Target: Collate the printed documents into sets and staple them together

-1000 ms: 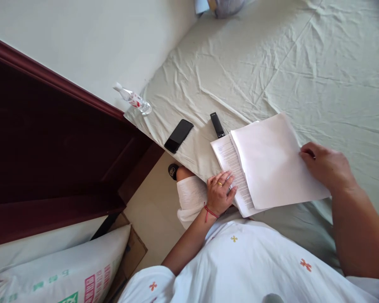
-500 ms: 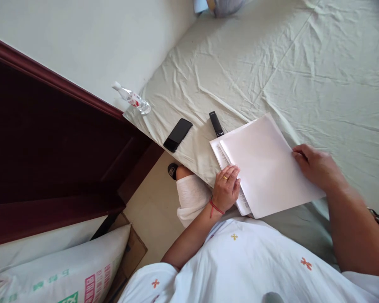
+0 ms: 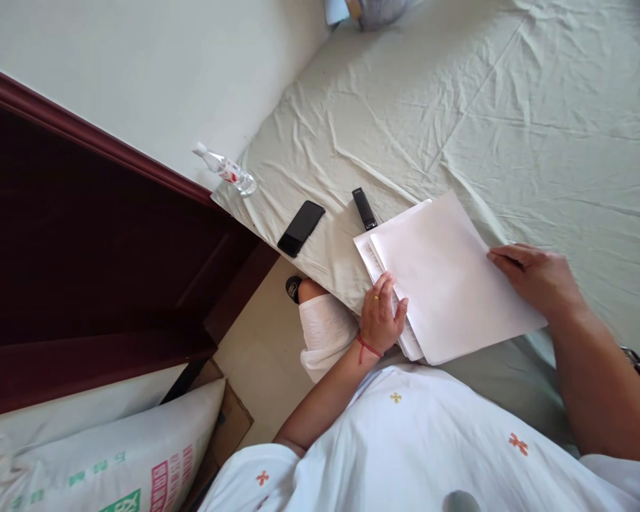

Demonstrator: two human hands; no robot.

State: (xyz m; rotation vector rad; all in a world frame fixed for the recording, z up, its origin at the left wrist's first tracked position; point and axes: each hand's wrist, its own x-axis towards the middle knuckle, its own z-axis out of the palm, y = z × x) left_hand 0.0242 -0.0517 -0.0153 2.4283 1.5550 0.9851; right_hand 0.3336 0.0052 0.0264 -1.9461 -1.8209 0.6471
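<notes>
Paper stack (image 3: pixel 453 284): lying on a wrinkled pale green sheet (image 3: pixel 555 156), directly in front of the wearer, between the two hands. Upper page blank on its visible face; lower pages jut out along the left side, a strip of print showing there.

Long axis slants from far left to near right, so each hand sits along one long side. Left hand (image 3: pixel 382 313) nearer the body, laid on the left margin, fingers extended together, thumb apart; it rests on the paper, no grasp. Right hand (image 3: pixel 536 277) at the opposite long edge, fingers bent, tips touching the paper; cannot tell whether a page is pinched between thumb and finger. Both hands in contact, so neither is nearer.

Slim black object (image 3: pixel 363 208), perhaps a stapler, at the stack's far-left corner, its near end touching or almost touching; the closest obstacle on that side. Black phone (image 3: pixel 301 227) farther left, apart from the paper. Clear bottle (image 3: pixel 227 171) beyond it, beside the wall (image 3: pixel 154 78). Printed sack (image 3: pixel 112 448) lower left, well away.
</notes>
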